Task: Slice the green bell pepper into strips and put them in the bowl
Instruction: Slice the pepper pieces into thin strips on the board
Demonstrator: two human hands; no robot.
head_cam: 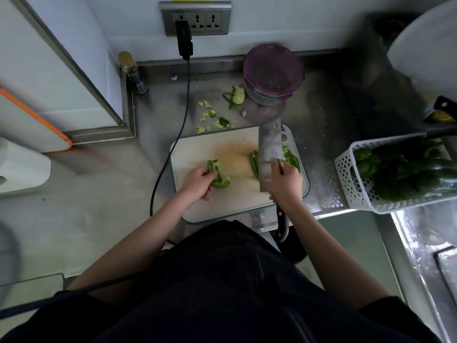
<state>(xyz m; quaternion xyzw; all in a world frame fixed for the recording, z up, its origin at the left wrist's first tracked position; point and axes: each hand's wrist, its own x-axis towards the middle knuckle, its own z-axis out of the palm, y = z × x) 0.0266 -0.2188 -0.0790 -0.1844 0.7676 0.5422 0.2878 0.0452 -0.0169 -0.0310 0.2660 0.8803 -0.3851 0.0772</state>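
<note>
Green pepper piece (218, 175) pinched in my left hand (196, 183) — cleaver (270, 154), gripped by my right hand (286, 183), waits rightward, seemingly blade-parallel.

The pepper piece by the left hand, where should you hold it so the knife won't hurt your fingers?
Probably hold the pepper piece at its left end, coming from the left, as the left hand does now. It lies flat on the cutting board, and the cleaver in the right hand would come in from the right, so fingers are best kept curled at the far end.
</note>
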